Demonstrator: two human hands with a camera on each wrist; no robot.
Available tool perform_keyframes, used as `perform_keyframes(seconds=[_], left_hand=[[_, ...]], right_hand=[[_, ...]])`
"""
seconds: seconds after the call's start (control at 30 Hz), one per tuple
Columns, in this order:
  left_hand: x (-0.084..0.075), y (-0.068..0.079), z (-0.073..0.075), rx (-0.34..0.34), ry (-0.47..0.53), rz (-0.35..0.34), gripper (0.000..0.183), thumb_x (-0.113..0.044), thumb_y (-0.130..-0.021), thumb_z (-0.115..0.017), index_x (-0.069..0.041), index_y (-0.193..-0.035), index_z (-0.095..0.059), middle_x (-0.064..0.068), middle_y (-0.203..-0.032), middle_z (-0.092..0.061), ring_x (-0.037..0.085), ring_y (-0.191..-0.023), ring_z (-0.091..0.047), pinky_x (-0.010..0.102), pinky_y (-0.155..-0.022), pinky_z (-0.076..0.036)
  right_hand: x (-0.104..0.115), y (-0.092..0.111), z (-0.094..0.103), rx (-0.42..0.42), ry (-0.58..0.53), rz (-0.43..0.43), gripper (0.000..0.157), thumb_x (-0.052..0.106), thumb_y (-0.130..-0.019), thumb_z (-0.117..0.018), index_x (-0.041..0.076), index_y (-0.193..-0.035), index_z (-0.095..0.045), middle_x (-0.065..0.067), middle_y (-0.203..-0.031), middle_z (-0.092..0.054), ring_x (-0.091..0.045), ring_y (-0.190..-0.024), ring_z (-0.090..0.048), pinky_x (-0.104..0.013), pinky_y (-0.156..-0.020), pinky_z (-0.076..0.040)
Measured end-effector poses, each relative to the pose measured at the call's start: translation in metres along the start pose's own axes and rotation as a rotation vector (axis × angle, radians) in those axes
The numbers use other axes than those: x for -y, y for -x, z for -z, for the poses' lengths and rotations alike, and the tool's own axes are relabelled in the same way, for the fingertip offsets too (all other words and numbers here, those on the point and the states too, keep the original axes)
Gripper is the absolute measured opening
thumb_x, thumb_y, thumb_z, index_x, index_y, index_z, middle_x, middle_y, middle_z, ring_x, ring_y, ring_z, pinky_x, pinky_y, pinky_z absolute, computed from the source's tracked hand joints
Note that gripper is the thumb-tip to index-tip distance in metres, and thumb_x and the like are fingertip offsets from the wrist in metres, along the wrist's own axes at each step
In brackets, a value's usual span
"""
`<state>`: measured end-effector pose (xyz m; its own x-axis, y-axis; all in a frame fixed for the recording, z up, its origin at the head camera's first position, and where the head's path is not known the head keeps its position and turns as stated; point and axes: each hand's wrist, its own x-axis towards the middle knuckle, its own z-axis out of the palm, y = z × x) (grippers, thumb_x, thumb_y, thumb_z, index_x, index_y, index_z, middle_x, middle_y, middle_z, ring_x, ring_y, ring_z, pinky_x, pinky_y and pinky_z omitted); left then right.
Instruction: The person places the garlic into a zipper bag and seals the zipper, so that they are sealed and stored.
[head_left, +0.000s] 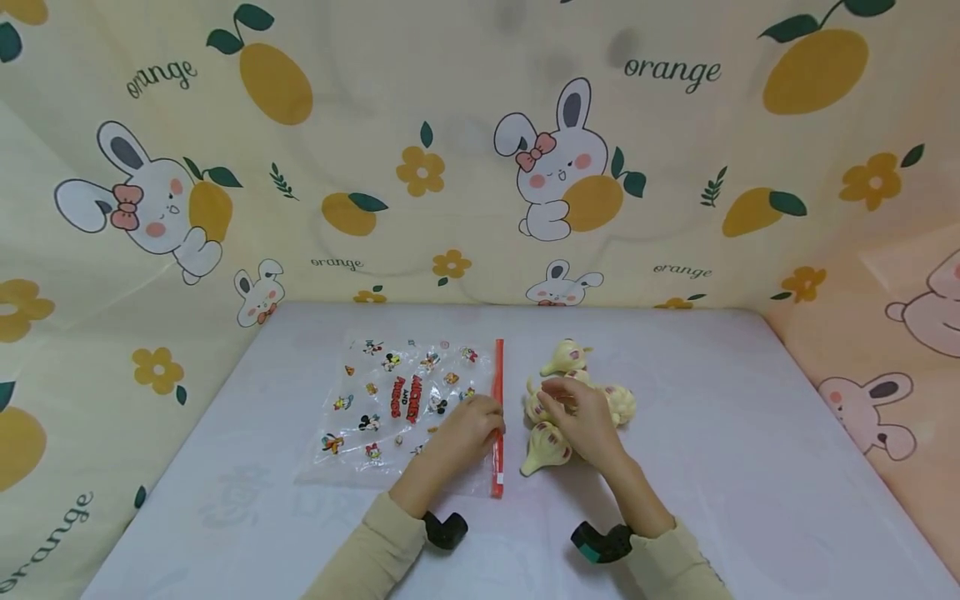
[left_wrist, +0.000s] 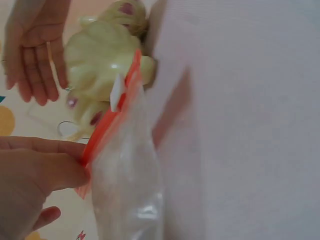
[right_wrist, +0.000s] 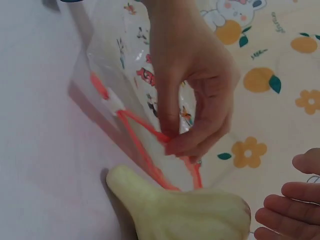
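Note:
A clear zip bag printed with cartoon figures lies on the left of the table. My left hand pinches the upper side of its red zip edge between thumb and fingers. In the right wrist view the two red strips of the bag's mouth stand apart, with a white slider near one end. Right of the bag sits a group of several garlic bulbs, pale with purple patches. My right hand hovers over them, its fingers loosely extended and holding nothing.
A white-covered table carries everything. Behind it hangs a cloth with rabbits and oranges, and a pinkish patterned cloth borders the right. Black devices are worn on both wrists.

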<state>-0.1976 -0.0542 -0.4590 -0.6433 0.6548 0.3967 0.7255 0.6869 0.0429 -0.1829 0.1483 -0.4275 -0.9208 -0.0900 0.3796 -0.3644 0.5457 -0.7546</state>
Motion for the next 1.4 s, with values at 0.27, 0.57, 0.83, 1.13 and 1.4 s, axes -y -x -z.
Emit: perform_keyframes(seconds=[0.27, 0.57, 0.83, 1.13, 1.4], left_hand=[[0.007, 0.001, 0.017, -0.167, 0.011, -0.031, 0.005, -0.010, -0.079, -0.076, -0.013, -0.083, -0.074, 0.000, -0.095, -0.071, 0.015, -0.097, -0.064, 0.030, -0.094, -0.052], [0.010, -0.002, 0.037, -0.221, 0.079, -0.024, 0.004, -0.008, -0.080, -0.075, -0.011, -0.082, -0.073, 0.001, -0.094, -0.069, 0.016, -0.095, -0.065, 0.031, -0.093, -0.053], [0.007, 0.000, 0.048, -0.242, 0.098, -0.033, 0.006, -0.006, -0.080, -0.075, -0.011, -0.083, -0.072, 0.001, -0.094, -0.068, 0.016, -0.094, -0.064, 0.031, -0.095, -0.054], [0.004, 0.001, 0.052, -0.269, 0.133, -0.042, 0.007, -0.008, -0.079, -0.077, -0.011, -0.084, -0.072, 0.001, -0.095, -0.068, 0.016, -0.096, -0.064, 0.031, -0.094, -0.055], [0.003, 0.001, 0.051, -0.304, 0.186, -0.090, 0.004, -0.006, -0.081, -0.074, -0.008, -0.084, -0.072, 0.003, -0.095, -0.068, 0.016, -0.097, -0.063, 0.031, -0.093, -0.054]], right_hand=[[0.007, -0.001, -0.008, -0.003, -0.018, -0.012, 0.020, 0.006, -0.086, -0.070, -0.006, -0.102, -0.068, -0.019, -0.094, -0.073, -0.033, -0.088, -0.071, -0.043, -0.081, -0.059], [0.014, -0.004, -0.019, 0.012, -0.046, -0.084, 0.019, 0.006, -0.084, -0.071, -0.004, -0.101, -0.069, -0.019, -0.092, -0.073, -0.030, -0.086, -0.071, -0.023, -0.072, -0.059], [0.020, -0.005, -0.030, 0.082, -0.017, -0.128, 0.022, 0.008, -0.084, -0.071, -0.004, -0.103, -0.068, -0.018, -0.088, -0.073, -0.027, -0.080, -0.070, -0.022, -0.068, -0.056], [0.019, -0.007, -0.039, 0.106, -0.075, -0.202, 0.028, 0.007, -0.085, -0.070, -0.008, -0.109, -0.067, -0.023, -0.088, -0.074, -0.031, -0.078, -0.073, -0.025, -0.065, -0.058], [0.020, -0.009, -0.041, 0.103, -0.185, -0.294, 0.027, 0.005, -0.086, -0.068, -0.009, -0.109, -0.067, -0.025, -0.087, -0.073, -0.033, -0.069, -0.072, -0.024, -0.059, -0.057]])
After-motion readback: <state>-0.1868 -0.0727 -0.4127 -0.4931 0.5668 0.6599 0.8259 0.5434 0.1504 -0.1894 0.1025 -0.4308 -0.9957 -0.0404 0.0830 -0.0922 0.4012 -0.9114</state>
